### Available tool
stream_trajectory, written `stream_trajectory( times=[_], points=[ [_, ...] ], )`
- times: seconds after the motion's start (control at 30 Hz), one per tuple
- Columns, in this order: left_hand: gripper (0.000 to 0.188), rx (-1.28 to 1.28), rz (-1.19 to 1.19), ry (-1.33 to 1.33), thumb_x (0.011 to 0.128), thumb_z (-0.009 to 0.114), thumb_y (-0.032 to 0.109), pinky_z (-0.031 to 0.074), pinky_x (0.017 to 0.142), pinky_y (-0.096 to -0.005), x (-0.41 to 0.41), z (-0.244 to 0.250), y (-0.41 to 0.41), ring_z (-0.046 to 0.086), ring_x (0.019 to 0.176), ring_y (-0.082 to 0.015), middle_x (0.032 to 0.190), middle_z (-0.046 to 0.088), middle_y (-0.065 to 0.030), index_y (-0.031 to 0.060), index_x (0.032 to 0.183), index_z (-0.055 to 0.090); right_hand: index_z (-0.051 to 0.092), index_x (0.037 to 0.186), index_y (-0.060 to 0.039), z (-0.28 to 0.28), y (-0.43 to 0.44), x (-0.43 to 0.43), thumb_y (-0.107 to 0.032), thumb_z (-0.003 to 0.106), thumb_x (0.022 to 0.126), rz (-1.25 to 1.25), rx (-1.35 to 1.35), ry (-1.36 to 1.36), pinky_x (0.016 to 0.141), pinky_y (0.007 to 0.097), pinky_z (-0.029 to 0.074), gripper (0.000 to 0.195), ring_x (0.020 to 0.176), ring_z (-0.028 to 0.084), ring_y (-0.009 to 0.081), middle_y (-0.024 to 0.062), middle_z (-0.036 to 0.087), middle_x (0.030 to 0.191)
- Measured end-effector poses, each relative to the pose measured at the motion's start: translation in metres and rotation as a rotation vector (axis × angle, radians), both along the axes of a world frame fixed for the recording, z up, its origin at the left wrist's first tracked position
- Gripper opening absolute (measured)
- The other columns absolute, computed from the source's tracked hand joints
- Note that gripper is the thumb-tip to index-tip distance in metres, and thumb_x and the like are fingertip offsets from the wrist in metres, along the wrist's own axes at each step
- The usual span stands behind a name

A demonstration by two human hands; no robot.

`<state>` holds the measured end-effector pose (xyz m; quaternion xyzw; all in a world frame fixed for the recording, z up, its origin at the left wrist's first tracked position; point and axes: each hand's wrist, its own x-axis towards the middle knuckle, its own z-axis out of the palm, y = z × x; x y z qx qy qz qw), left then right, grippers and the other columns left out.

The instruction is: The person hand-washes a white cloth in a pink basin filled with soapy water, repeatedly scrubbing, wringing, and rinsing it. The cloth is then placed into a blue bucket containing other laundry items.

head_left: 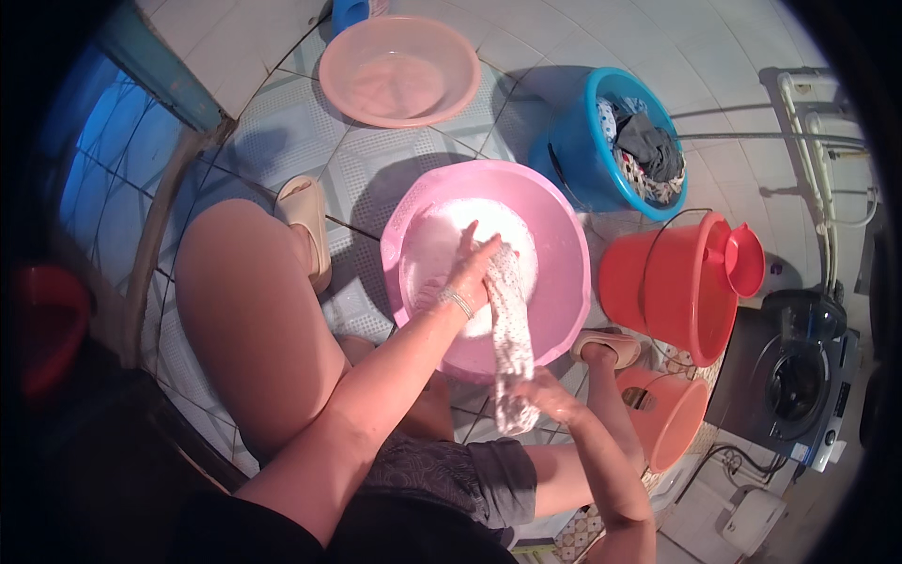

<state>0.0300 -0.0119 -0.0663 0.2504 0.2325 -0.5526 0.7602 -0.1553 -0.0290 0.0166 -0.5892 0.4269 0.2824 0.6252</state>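
Note:
A wet white cloth with small dark spots [511, 317] stretches lengthwise over the pink basin [564, 282] and past its near rim. My left hand [473, 273], with bracelets at the wrist, is on the cloth's far end above the white suds [486, 211]; some of its fingers point outward. At the near end my right hand [548, 396] grips the cloth close to my lap, outside the basin. Foam covers much of the basin's bottom, and whatever lies beneath it is hidden.
A blue bucket [564, 158] of clothes stands at the back right. Nearby are a red bucket [652, 282] with a red scoop [745, 261], an orange bucket [652, 416] and a washing machine [789, 388]. A pale pink basin [398, 77] rests on the tiled floor [352, 162].

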Motion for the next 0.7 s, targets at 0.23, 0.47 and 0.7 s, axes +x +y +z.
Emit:
stream_trajectory(
  times=[0.23,0.47,0.7],
  points=[
    [0.045,0.147,-0.335,-0.093,0.081,0.047,0.002,0.049,0.073,-0.0401,-0.069,-0.008,-0.005,0.054,0.09,-0.0236,0.103,0.051,-0.012,0.0184,0.122,0.033,0.044,0.118,-0.0022,-0.036,-0.066,0.001,0.002,0.032,0.075,-0.814,-0.209,-0.404,0.075,0.0296,0.047,0.045,0.087,0.056,0.0193,0.0147,0.054,0.104],
    [0.027,-0.777,-0.297,0.782,0.086,0.043,0.019,0.049,0.069,-0.0333,-0.035,-0.053,0.004,0.056,0.083,-0.0175,0.098,0.054,-0.0091,0.0104,0.111,0.045,0.061,0.08,-0.015,0.015,0.066,0.103,-0.023,0.06,0.063,-0.139,-1.513,-0.234,0.064,0.0412,0.036,0.019,0.092,0.047,0.0308,0.0076,0.051,0.101],
    [0.026,-0.079,-0.295,0.068,0.089,0.036,0.029,0.045,0.071,-0.0285,-0.057,0.013,-0.005,0.052,0.082,-0.0147,0.093,0.052,-0.0056,0.0095,0.098,0.05,0.06,0.07,-0.0086,0.001,-0.012,0.077,-0.023,0.058,0.068,-0.244,-1.562,-0.193,0.053,0.0385,0.04,0.015,0.065,0.053,0.027,0.0109,0.054,0.068]
  ],
)
